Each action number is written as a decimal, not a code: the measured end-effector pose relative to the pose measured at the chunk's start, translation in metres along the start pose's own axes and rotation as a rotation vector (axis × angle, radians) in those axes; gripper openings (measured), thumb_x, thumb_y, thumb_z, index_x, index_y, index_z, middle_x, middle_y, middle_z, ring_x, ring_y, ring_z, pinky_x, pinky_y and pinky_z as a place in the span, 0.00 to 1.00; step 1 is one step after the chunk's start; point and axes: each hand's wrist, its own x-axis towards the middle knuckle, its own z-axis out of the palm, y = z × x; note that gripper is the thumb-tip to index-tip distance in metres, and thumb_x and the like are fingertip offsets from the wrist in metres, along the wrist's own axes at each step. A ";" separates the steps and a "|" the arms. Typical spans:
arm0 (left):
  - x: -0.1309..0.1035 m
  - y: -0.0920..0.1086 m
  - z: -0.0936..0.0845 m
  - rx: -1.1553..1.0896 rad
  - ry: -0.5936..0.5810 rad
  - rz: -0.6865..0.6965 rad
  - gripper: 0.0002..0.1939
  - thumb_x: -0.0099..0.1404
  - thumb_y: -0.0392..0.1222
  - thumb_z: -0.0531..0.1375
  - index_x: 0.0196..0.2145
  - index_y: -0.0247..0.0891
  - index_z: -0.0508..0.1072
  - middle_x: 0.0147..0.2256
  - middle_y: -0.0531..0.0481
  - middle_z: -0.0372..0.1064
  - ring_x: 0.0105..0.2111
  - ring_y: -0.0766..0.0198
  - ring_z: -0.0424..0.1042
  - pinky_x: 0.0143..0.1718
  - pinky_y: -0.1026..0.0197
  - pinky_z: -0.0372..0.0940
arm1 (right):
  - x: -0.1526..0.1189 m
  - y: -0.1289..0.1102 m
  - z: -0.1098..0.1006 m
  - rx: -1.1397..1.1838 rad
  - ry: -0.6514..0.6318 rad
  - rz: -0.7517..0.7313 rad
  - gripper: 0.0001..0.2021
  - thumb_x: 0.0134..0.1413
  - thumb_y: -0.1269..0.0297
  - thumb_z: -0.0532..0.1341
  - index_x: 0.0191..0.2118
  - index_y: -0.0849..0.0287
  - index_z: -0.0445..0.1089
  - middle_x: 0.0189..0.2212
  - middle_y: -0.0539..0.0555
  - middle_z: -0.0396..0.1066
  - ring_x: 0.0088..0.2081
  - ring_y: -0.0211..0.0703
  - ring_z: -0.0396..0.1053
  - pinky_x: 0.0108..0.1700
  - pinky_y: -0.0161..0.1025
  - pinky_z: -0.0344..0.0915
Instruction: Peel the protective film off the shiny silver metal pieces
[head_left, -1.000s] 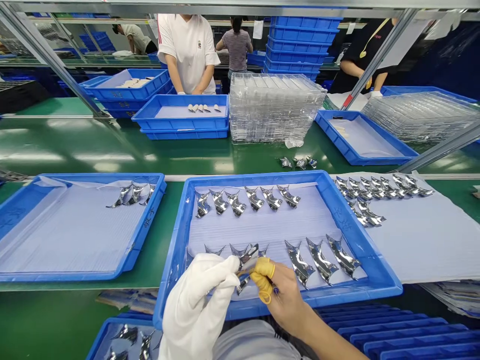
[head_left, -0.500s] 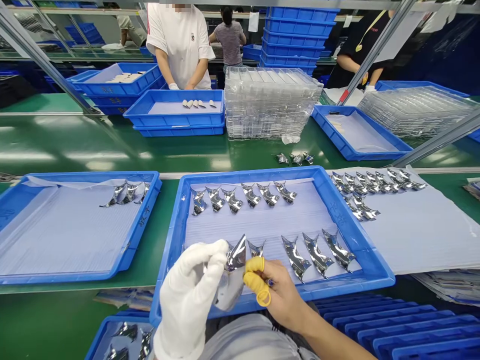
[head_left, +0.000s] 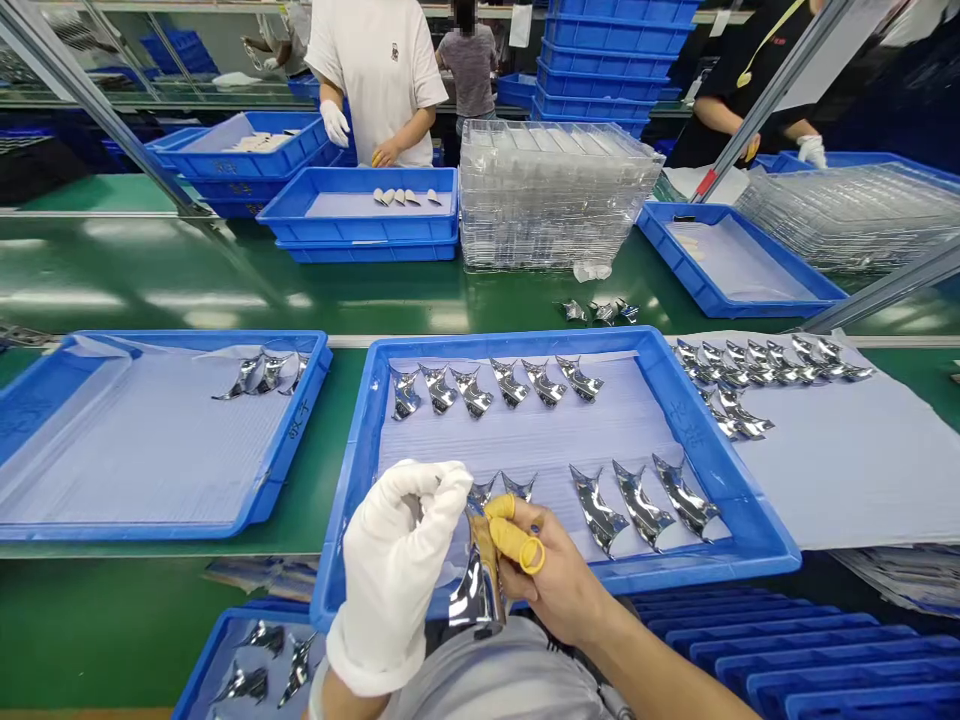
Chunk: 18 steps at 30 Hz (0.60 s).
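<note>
My left hand [head_left: 396,575], in a white glove, pinches the upper end of a curved, mirror-finish chrome piece [head_left: 474,592]. My right hand [head_left: 551,575] wears yellow finger cots on some fingers and grips the piece's right edge, thumb beneath. The piece hangs tilted over the near rim of a blue tray [head_left: 525,347] lined with white sheet. Inside that tray, a back row of similar chrome pieces [head_left: 475,393] lies, with a front row [head_left: 639,507] at the right. Two more pieces [head_left: 519,487] are partly hidden behind my hands.
On the left is another lined blue tray [head_left: 150,532] with a few chrome pieces. A white sheet [head_left: 847,460] at right carries several more. Below stand a small tray [head_left: 206,650] and stacked blue trays [head_left: 810,650]. Clear plastic trays [head_left: 555,200] and co-workers [head_left: 375,70] are across the bench.
The chrome piece has turned in my hands and now shows its shiny face lower down. My left hand has shifted slightly right and up. A co-worker's gloved hand across the bench has lifted.
</note>
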 end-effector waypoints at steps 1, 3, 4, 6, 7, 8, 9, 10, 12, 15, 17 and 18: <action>0.000 0.001 0.000 0.004 -0.001 -0.004 0.05 0.59 0.38 0.72 0.34 0.42 0.80 0.34 0.54 0.83 0.33 0.66 0.81 0.38 0.69 0.75 | 0.000 0.000 0.001 0.001 0.010 -0.006 0.22 0.56 0.46 0.71 0.29 0.57 0.64 0.12 0.36 0.49 0.15 0.26 0.37 0.19 0.31 0.36; 0.000 0.002 0.000 0.007 -0.003 -0.023 0.06 0.59 0.41 0.72 0.34 0.42 0.80 0.34 0.53 0.83 0.34 0.64 0.81 0.39 0.67 0.75 | -0.002 0.000 0.002 -0.004 0.034 -0.041 0.22 0.56 0.46 0.72 0.30 0.57 0.65 0.12 0.36 0.48 0.15 0.26 0.37 0.20 0.31 0.37; 0.000 0.003 0.000 0.014 -0.004 -0.040 0.07 0.59 0.43 0.72 0.34 0.42 0.80 0.35 0.51 0.83 0.34 0.63 0.82 0.39 0.66 0.75 | -0.004 -0.001 0.002 -0.009 0.045 -0.067 0.21 0.56 0.47 0.72 0.31 0.57 0.65 0.13 0.36 0.48 0.16 0.26 0.37 0.20 0.31 0.38; 0.002 0.004 -0.001 0.048 -0.010 -0.089 0.10 0.59 0.47 0.72 0.34 0.40 0.80 0.37 0.48 0.83 0.36 0.60 0.82 0.41 0.63 0.76 | -0.006 -0.001 0.001 -0.026 0.064 -0.133 0.21 0.58 0.47 0.71 0.31 0.57 0.66 0.14 0.36 0.48 0.17 0.27 0.38 0.20 0.31 0.39; 0.004 0.005 -0.001 0.071 -0.014 -0.117 0.13 0.58 0.49 0.73 0.35 0.39 0.80 0.38 0.47 0.83 0.38 0.59 0.81 0.41 0.62 0.76 | -0.007 -0.001 0.001 -0.039 0.071 -0.163 0.20 0.58 0.47 0.71 0.31 0.57 0.66 0.15 0.37 0.49 0.17 0.27 0.38 0.20 0.31 0.39; 0.005 0.005 -0.002 0.093 -0.023 -0.147 0.15 0.58 0.51 0.73 0.36 0.39 0.80 0.39 0.46 0.83 0.38 0.58 0.81 0.42 0.62 0.75 | -0.008 -0.001 0.001 -0.056 0.076 -0.188 0.20 0.59 0.48 0.70 0.31 0.58 0.66 0.16 0.38 0.50 0.18 0.27 0.38 0.20 0.31 0.39; 0.006 0.005 -0.003 0.107 -0.031 -0.176 0.17 0.57 0.52 0.73 0.38 0.38 0.81 0.40 0.45 0.83 0.38 0.59 0.81 0.41 0.62 0.75 | -0.009 -0.002 0.002 -0.071 0.079 -0.207 0.20 0.59 0.48 0.70 0.31 0.58 0.67 0.17 0.38 0.50 0.18 0.27 0.38 0.20 0.31 0.39; 0.006 0.005 -0.004 0.109 -0.039 -0.203 0.18 0.56 0.53 0.73 0.39 0.38 0.81 0.41 0.45 0.82 0.38 0.59 0.80 0.41 0.63 0.75 | -0.009 -0.002 0.002 -0.084 0.081 -0.222 0.19 0.60 0.49 0.70 0.31 0.58 0.67 0.18 0.39 0.51 0.19 0.27 0.38 0.20 0.31 0.39; 0.007 0.003 -0.005 0.085 -0.054 -0.257 0.20 0.57 0.54 0.73 0.41 0.39 0.81 0.42 0.46 0.82 0.37 0.62 0.79 0.39 0.65 0.74 | -0.010 -0.003 0.003 -0.101 0.081 -0.237 0.19 0.60 0.50 0.70 0.31 0.58 0.67 0.18 0.39 0.51 0.19 0.27 0.38 0.20 0.31 0.38; 0.008 0.001 -0.005 0.016 -0.070 -0.324 0.20 0.58 0.55 0.73 0.42 0.40 0.80 0.41 0.48 0.81 0.34 0.65 0.77 0.36 0.67 0.72 | -0.009 -0.004 0.006 -0.095 0.074 -0.248 0.19 0.61 0.50 0.70 0.30 0.58 0.66 0.18 0.39 0.50 0.19 0.27 0.38 0.20 0.31 0.38; 0.008 -0.001 -0.004 -0.015 -0.077 -0.354 0.21 0.58 0.55 0.73 0.43 0.39 0.80 0.38 0.48 0.80 0.31 0.66 0.75 0.33 0.67 0.71 | -0.009 -0.005 0.008 -0.087 0.080 -0.249 0.19 0.61 0.50 0.70 0.30 0.58 0.67 0.18 0.39 0.50 0.19 0.27 0.38 0.20 0.31 0.38; 0.009 -0.002 -0.004 -0.023 -0.078 -0.364 0.22 0.57 0.56 0.73 0.43 0.39 0.80 0.37 0.49 0.80 0.30 0.67 0.74 0.31 0.67 0.70 | -0.008 -0.006 0.009 -0.084 0.082 -0.247 0.19 0.61 0.50 0.70 0.30 0.58 0.67 0.18 0.39 0.50 0.19 0.27 0.38 0.20 0.31 0.38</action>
